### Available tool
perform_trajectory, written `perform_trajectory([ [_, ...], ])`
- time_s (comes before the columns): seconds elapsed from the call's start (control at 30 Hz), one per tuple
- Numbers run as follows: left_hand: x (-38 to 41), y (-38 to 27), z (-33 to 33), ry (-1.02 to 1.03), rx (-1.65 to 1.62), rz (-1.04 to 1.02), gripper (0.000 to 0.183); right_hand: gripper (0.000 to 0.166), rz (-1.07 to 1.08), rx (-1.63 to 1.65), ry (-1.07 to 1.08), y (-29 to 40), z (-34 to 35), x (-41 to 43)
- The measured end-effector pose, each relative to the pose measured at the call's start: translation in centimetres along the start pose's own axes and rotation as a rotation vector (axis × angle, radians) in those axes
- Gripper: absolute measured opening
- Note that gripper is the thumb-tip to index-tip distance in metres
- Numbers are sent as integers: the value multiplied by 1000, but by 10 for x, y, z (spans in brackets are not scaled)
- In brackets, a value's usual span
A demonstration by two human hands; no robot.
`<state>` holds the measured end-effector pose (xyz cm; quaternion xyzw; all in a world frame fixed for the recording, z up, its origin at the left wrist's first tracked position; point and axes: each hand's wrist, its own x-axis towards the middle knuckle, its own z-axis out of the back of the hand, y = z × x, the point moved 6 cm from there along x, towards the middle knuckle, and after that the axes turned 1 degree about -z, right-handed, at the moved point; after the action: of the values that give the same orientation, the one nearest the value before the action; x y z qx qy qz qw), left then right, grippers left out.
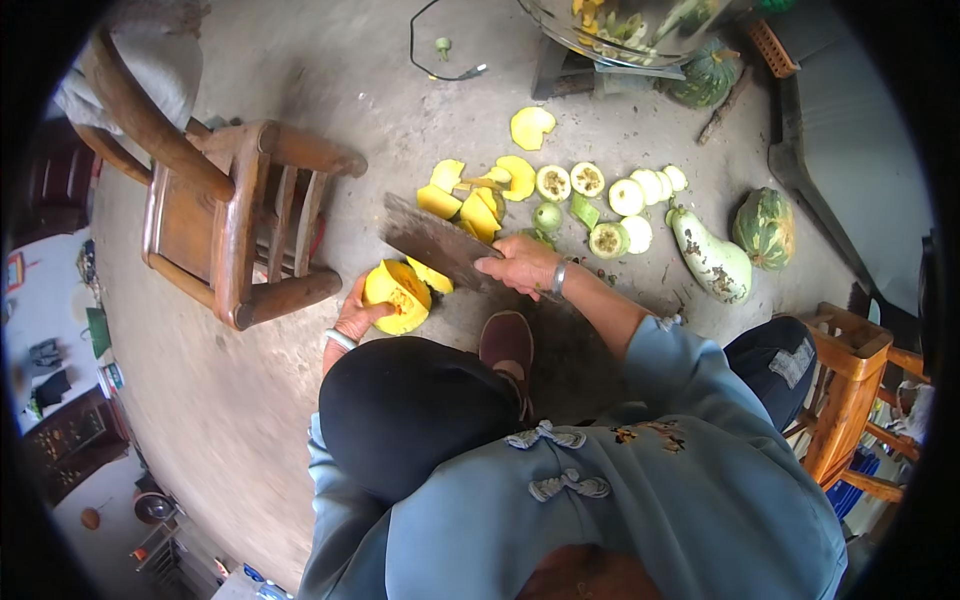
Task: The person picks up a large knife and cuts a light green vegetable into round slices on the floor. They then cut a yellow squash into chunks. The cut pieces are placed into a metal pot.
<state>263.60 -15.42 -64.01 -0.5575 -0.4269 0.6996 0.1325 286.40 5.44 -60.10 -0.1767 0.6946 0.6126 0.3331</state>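
Note:
My left hand (358, 311) grips a yellow pumpkin piece (397, 298), its cut face and seedy hollow turned towards the right. In my right hand (520, 264) is a cleaver (439, 240) with a broad dark blade, pointing up and left above the floor. A smaller yellow slice (430, 275) lies just beyond the held piece, partly behind it. Under and past the blade, several cut pumpkin pieces (478, 214) rest on the concrete. Round pale gourd slices (627, 196) lie in a loose row to their right.
A wooden chair (244, 225) stands at left, a wooden stool (847, 352) at right. A whole pale gourd (712, 255) and a green mottled pumpkin (763, 229) lie on the right. A glass bowl (630, 52) of cut pieces stands at the top, near a plugged cord (420, 60).

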Motion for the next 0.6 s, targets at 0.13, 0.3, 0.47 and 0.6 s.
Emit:
perform_trajectory([
  [0.13, -8, 8, 12, -108, -53, 21, 71, 35, 530, -311, -404, 74, 1, -35],
  [0.3, -13, 2, -2, -179, -17, 21, 62, 33, 503, -573, -532, 28, -38, -15],
  [0.47, -23, 33, 6, -247, -78, 11, 57, 35, 221, -697, -349, -22, -43, 7],
  [0.6, -23, 32, 0, -268, -158, -67, 50, 40, 226, -462, -369, -30, -32, 18],
])
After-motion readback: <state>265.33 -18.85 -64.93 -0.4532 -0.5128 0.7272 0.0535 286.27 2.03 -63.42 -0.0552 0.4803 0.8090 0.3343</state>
